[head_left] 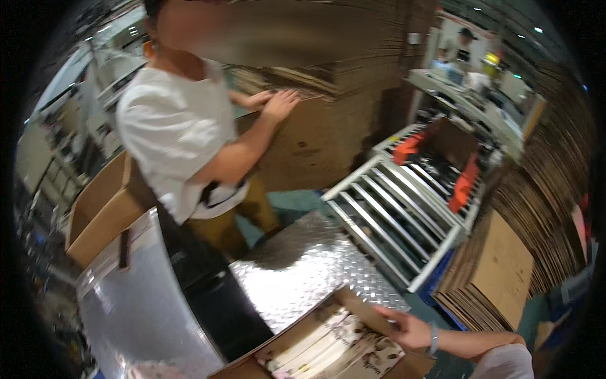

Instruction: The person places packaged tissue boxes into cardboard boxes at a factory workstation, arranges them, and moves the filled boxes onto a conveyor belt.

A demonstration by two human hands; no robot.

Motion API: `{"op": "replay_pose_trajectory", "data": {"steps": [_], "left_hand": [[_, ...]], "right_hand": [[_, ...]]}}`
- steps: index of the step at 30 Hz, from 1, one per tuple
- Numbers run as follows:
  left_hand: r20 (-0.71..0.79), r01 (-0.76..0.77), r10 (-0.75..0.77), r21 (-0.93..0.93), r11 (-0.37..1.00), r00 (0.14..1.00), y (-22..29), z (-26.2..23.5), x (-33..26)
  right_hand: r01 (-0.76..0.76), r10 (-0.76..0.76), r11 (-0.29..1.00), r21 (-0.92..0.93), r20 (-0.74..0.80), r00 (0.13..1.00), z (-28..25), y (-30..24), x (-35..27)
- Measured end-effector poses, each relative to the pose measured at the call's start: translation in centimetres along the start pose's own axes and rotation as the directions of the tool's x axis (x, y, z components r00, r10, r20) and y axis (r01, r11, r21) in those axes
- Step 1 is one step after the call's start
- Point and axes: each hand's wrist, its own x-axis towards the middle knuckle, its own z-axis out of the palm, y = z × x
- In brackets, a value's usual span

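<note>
At the bottom of the head view, an open cardboard box [366, 309] holds several cream-coloured printed packs [322, 347] lying side by side. My right hand [409, 330], with a band at the wrist, grips the box's upper edge on its right side, fingers over the rim. The lower part of the box runs out of the picture. My left hand does not show.
A co-worker [183, 132] in a white shirt stands ahead, hands on a large cardboard sheet [303, 148]. Beyond the box lies a metal tread plate [284, 271]. A roller conveyor [391, 215] stands right, near flattened cartons [499, 271]. A metal table [145, 303] is left.
</note>
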Motion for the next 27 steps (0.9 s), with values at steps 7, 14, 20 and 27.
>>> {"op": "replay_pose_trajectory", "data": {"steps": [7,14,20,27], "left_hand": [[0.255,0.215,-0.179,-0.124,0.969,0.950,0.3,-0.4,-5.3],[0.266,-0.053,0.388,-0.763,0.644,0.882,14.6,-4.9,-16.5],[0.555,0.567,0.403,-0.817,0.102,0.728,12.5,-1.7,-14.5],[-0.187,-0.213,0.492,-0.977,-0.004,0.850,14.0,-14.1,-24.5]], "right_hand": [[0.724,-0.710,0.624,-0.294,0.174,0.683,9.0,-13.9,4.3],[0.212,-0.026,0.971,-0.110,0.834,0.552,32.1,-20.4,12.1],[0.026,0.079,0.993,-0.119,0.791,0.607,36.8,-16.3,13.4],[0.597,-0.743,0.658,0.459,0.524,0.417,25.5,-23.3,1.6]]}}
